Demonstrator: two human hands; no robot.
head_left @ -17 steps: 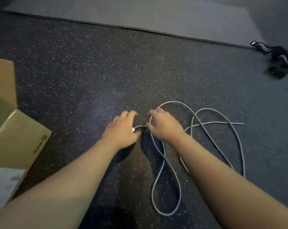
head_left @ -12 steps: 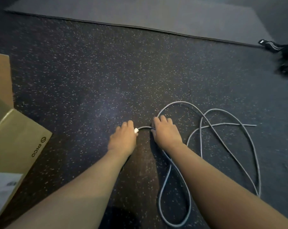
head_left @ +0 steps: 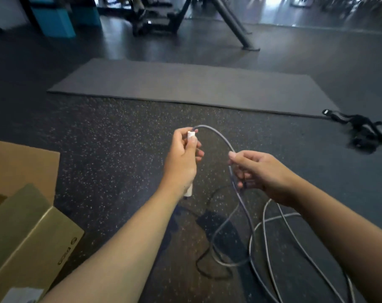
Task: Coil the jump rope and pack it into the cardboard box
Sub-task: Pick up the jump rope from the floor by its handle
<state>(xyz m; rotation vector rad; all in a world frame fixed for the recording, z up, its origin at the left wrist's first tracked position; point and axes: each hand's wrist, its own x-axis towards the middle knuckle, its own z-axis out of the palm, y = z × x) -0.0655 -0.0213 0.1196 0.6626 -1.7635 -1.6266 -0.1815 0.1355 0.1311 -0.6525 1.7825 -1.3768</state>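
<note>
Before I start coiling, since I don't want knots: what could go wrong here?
The rope below the right hand lies in crossed loops on the floor; pulling could tighten a tangle. The left hand holds only one white handle; the other end is out of sight and may drag or snag.

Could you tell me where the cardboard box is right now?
In the head view, the cardboard box sits open on the floor at lower left, beside the left forearm.

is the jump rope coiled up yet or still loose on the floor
Still loose. The jump rope sprawls in uneven loops on the floor; the left hand holds its white handle, the right hand pinches the cord.
</note>
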